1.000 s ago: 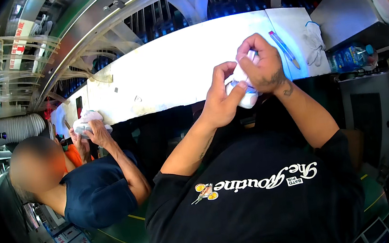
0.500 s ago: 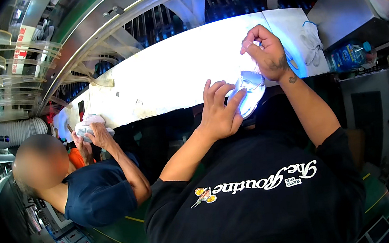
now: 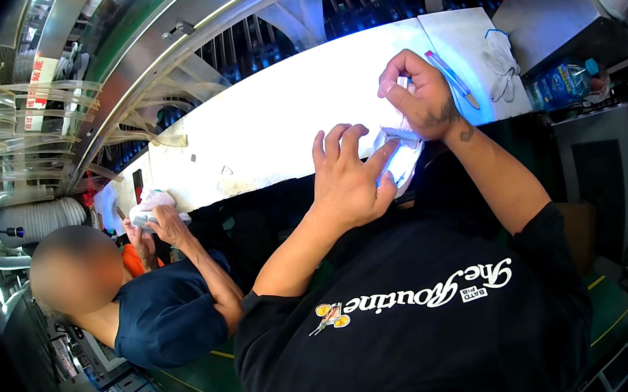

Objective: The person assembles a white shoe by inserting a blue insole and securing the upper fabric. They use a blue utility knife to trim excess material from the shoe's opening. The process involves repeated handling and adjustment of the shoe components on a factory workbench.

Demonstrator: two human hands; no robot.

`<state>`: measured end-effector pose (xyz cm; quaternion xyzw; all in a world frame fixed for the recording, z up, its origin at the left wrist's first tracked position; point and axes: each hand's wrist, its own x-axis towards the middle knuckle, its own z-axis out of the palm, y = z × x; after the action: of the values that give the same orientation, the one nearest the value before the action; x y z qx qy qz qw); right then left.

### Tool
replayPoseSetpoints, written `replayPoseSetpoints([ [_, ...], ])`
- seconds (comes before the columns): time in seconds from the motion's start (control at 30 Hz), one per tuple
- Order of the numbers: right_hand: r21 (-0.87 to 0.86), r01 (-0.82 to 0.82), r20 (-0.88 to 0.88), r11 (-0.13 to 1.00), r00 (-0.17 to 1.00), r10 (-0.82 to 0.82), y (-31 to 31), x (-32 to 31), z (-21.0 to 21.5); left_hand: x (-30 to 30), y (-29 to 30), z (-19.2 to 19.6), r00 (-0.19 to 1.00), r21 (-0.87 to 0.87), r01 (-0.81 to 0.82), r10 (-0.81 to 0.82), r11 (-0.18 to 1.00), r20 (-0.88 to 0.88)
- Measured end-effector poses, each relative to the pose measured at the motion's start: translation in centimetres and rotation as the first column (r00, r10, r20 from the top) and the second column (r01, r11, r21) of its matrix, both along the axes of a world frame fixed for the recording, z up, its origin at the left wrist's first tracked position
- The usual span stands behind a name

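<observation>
My left hand [image 3: 348, 177] lies with fingers spread on a white cloth piece [image 3: 399, 158] at the near edge of a bright lit white table [image 3: 282, 115]. My right hand [image 3: 418, 97] is closed on the upper part of the same cloth and also carries a pen [image 3: 452, 79] with a red tip between its fingers. The cloth hangs partly over the table's edge, between the two hands. My black shirt fills the lower view.
A co-worker in a dark blue shirt [image 3: 166, 319] at the left handles another white piece [image 3: 148, 206]. A white glove [image 3: 500, 63] lies on the table's right end, beside a blue bottle [image 3: 562, 82]. Metal framing [image 3: 182, 34] runs behind the table.
My left hand has slid down and opened flat on the cloth at the table's edge. My right hand has moved slightly right and up, still gripping the cloth.
</observation>
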<state>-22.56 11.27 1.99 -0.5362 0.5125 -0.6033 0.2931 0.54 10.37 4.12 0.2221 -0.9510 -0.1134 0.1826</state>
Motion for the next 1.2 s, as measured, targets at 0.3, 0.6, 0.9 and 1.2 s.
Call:
replayPoseSetpoints([
  [0.3,0.058,-0.032,-0.183,0.998,0.982,0.042,0.8,1.2,1.7,0.1,-0.6,1.0,0.998,0.065,0.053,-0.055,0.996,0.026],
  [0.6,0.045,-0.060,-0.218,0.997,0.974,0.068,0.9,1.4,1.9,0.1,0.6,2.1,0.982,0.121,-0.018,-0.005,0.993,0.189],
  [0.9,0.007,-0.079,-0.225,0.997,0.971,0.079,1.0,1.4,1.7,0.3,0.8,1.9,0.982,0.098,-0.019,0.000,0.995,0.191],
  [1.2,0.067,-0.046,-0.232,0.997,0.971,0.061,1.2,1.8,1.9,1.1,-1.0,1.7,0.998,0.449,0.026,-0.001,0.893,-0.058],
])
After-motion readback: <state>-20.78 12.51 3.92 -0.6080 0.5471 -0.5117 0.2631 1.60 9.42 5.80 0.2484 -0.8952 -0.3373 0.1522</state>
